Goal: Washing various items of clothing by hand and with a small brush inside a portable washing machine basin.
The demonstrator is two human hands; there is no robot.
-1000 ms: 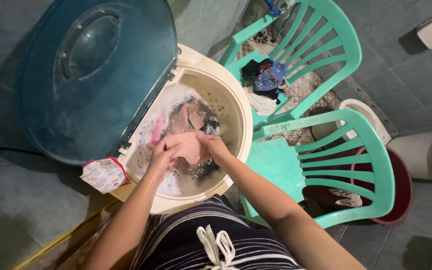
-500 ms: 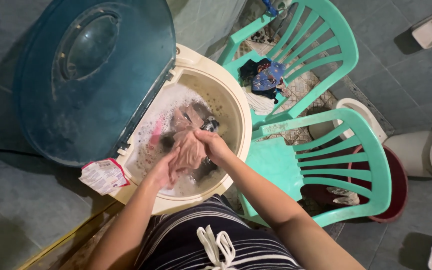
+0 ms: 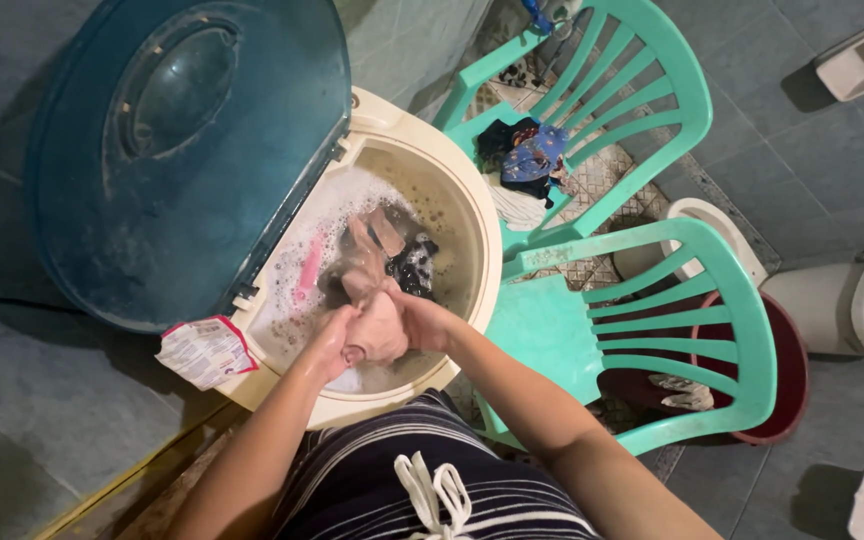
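Note:
Both my hands are over a round cream washing tub (image 3: 480,240) full of soapy water and soaked clothes. My left hand (image 3: 330,340) and my right hand (image 3: 422,322) squeeze a wet pale pink cloth (image 3: 376,318) between them; a twisted end of it trails up into the suds. Dark and pink garments (image 3: 404,262) float in the tub beyond the cloth. The tub's blue round lid (image 3: 187,150) stands open to the left.
A small red-and-white sachet (image 3: 204,348) lies on the tub's left rim. Two turquoise plastic chairs stand to the right: the far chair (image 3: 642,110) holds bunched dark and blue clothes (image 3: 530,152), the near chair (image 3: 552,330) has a bare seat. A red basin (image 3: 780,370) sits behind them, and a toilet (image 3: 852,300) is at the right.
My hands have pulled the pink cloth toward the tub's near rim and bunched it tighter; it now stretches from the water into my grip.

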